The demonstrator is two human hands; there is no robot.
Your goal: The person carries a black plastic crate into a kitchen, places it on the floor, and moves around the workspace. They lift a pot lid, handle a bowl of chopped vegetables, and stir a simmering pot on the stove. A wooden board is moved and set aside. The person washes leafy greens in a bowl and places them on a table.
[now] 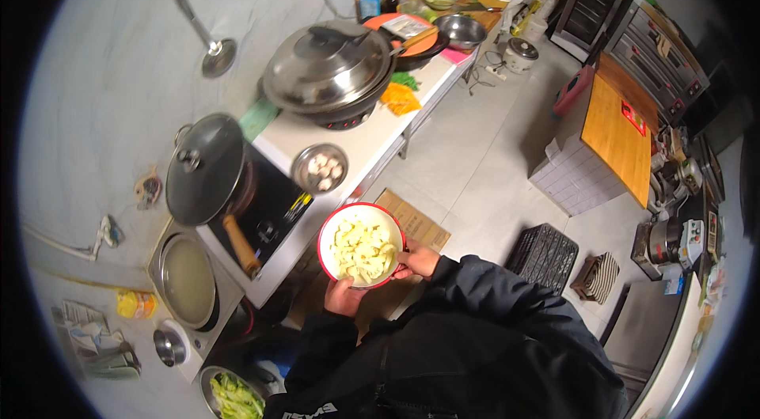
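A white bowl with a red rim [321, 233] is held between my two hands in front of my body. Pale yellow chopped pieces of food [363, 248] fill its bottom. My left hand [345, 297] grips the near rim, thumb on top. On the right side, my right hand [418, 259] has its fingers and thumb closed on the edge. Just beyond the bowl, a small steel bowl [295, 173] with several pale round pieces [325, 167] stands on the white counter [371, 143].
A lidded wok [329, 72] sits on a cooker at the back. Left are a wooden-handled pan [242, 245] under a glass lid [205, 181] and a basin of cloudy liquid [187, 282]. Leafy greens [234, 396] lie lower left. A black crate [543, 256] and flattened cardboard [415, 218] are on the floor.
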